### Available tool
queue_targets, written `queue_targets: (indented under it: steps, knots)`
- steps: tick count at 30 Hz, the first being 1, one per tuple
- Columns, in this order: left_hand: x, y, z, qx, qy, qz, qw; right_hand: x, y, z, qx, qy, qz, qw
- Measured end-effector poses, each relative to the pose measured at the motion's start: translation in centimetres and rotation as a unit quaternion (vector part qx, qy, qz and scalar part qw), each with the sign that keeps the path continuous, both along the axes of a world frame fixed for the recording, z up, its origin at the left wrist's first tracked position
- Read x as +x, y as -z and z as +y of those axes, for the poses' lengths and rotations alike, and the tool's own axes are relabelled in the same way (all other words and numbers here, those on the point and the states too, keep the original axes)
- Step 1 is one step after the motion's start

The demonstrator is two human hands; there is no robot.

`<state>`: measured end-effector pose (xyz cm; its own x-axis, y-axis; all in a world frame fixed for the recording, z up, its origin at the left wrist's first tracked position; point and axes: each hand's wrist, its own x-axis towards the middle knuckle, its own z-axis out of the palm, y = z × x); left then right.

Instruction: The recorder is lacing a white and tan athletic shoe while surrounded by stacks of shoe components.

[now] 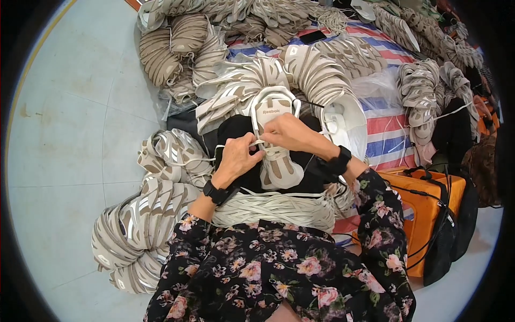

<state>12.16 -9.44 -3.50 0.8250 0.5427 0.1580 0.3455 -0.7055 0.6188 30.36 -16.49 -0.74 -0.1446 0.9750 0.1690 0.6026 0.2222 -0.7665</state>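
Note:
A beige and white shoe upper (281,173) lies over my dark-clad lap, its toe toward me and its tongue (272,111) pointing away. My left hand (236,159) is closed at the left side of its lacing, thumb and fingers pinched on a pale shoelace. Across the tongue reaches my right hand (292,134), its fingertips also pinched together on the shoelace near the upper eyelets. The fingers partly cover the lace's path. Nearer my body, a thick bundle of off-white laces (273,212) lies across my lap.
Stacked uppers (142,220) lie at my left, with more nested rows (316,72) beyond my hands. A striped sheet (383,126) spreads beneath them, a dark phone (313,37) on it. To the right stands an orange plastic stool (410,214) with a black bag and cables.

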Motion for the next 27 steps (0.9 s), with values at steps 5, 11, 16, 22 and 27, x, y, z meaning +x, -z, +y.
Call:
queue_targets:
  steps: [5,11,16,22,27]
  knots:
    - [0.1,-0.9,-0.2,-0.059,-0.012,0.041,0.997,0.5,0.8,0.3,-0.151,0.076,0.149,0.974]
    - [1.1,-1.3,-1.0,-0.004,-0.077,0.090,0.993,1.4,1.4,-0.7,-0.130,0.095,0.149,0.976]
    - [0.4,0.3,0.4,-0.099,-0.053,0.041,0.993,3.6,1.2,-2.0,-0.203,0.033,0.202,0.957]
    - [-1.1,-0.9,2.0,-0.180,-0.028,0.032,0.983,4.3,1.4,-2.1,-0.117,0.029,0.111,0.987]
    - [-2.9,-1.6,1.4,-0.133,-0.053,0.033,0.989,5.2,2.0,-3.1,-0.102,0.060,0.131,0.984]
